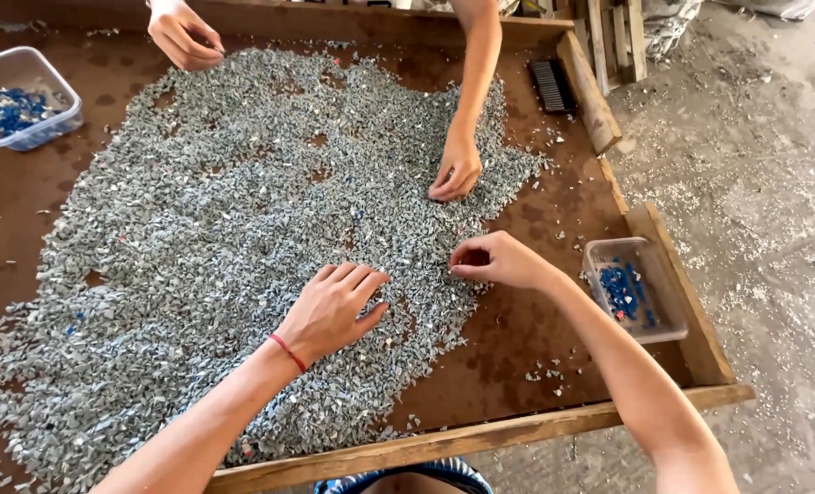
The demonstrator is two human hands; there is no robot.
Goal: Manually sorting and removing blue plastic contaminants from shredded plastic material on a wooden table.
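A wide heap of small grey plastic chips covers a brown wooden tray table. My left hand, with a red band at the wrist, lies flat on the chips with fingers spread. To its right, my right hand has its fingers curled and pinched together at the edge of the heap; whatever is in the pinch is too small to see. A few blue chips lie scattered among the grey ones.
A clear tub with blue chips sits at the right rim. A second such tub stands far left. Another person's hands work the far side of the heap. A black brush lies at the back right.
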